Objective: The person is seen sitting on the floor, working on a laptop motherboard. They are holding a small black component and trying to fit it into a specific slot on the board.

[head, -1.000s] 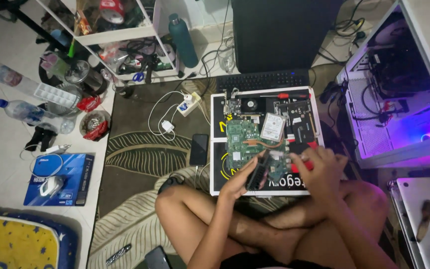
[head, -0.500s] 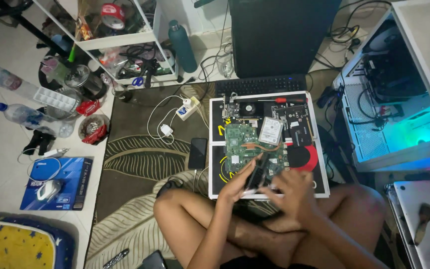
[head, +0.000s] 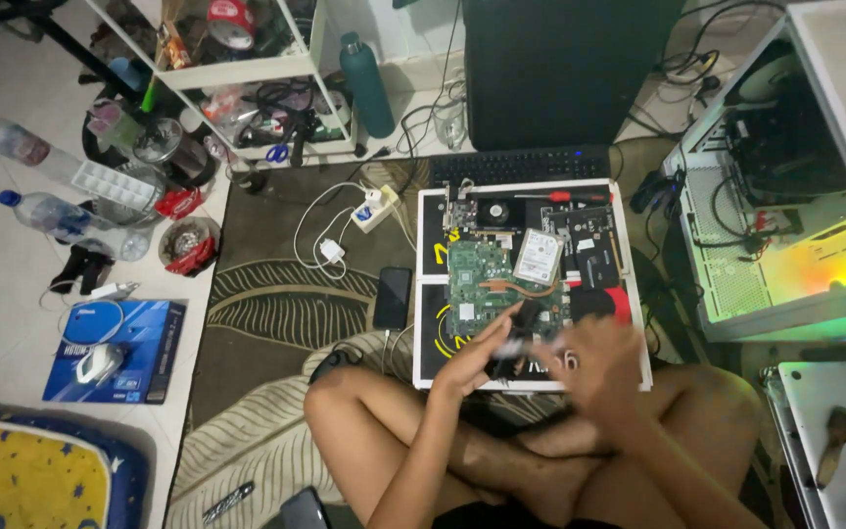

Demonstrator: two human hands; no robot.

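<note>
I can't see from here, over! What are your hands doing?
Left hand and right hand together on a small dark part, blurred. Green circuit board just beyond on black work mat. Nothing blocking.

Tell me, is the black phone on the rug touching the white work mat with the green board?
Apart. The head view shows the black phone lying on the rug, with a strip of dark rug between it and the white work mat's left edge.

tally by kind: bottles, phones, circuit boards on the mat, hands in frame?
Clear plastic bottles: 2, upper, lower
Teal bottle: 1
Black phone: 1
Green circuit board: 1
Hands: 2, left hand, right hand, both blurred at a small dark part
Total: 7
</note>
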